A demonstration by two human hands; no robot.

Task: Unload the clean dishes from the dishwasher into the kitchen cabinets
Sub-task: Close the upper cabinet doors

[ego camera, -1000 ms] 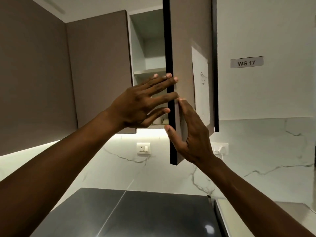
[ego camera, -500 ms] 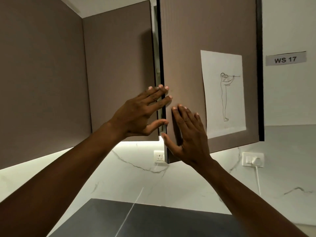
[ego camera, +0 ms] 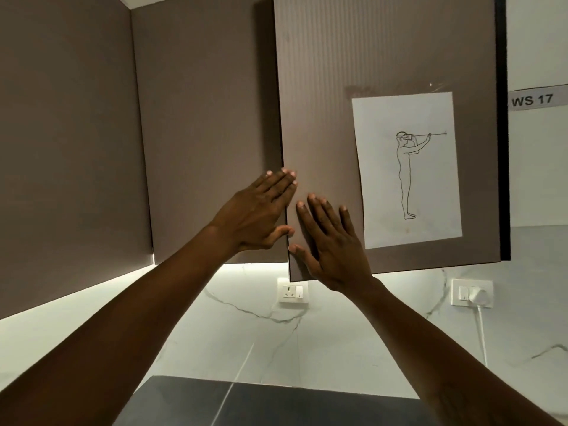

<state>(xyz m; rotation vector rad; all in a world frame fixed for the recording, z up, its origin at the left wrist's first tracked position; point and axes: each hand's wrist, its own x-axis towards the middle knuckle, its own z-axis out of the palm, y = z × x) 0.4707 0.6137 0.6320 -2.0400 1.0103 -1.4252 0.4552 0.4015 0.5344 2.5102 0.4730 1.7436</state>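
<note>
A brown upper cabinet door [ego camera: 319, 87] fills the top middle of the view and lies nearly flush with the neighbouring door [ego camera: 203, 118]. A white sheet with a line drawing of a standing figure [ego camera: 407, 170] is taped to it. My right hand [ego camera: 332, 244] presses flat on the door's lower left corner, fingers straight. My left hand [ego camera: 258, 213] rests with straight fingers at the seam, fingertips touching the door's left edge. The cabinet's inside and any dishes are hidden.
More brown cabinet fronts [ego camera: 67, 149] run to the left. Below are a marble backsplash with a socket [ego camera: 293, 291], a second socket with a plug and white cable [ego camera: 471, 293], and a dark counter [ego camera: 246, 404]. A label reading WS 17 [ego camera: 534, 100] is on the wall.
The cabinet door has swung from wide open to almost closed, hiding the shelves. Both hands followed it, and my right hand moved from its edge onto its front face.
</note>
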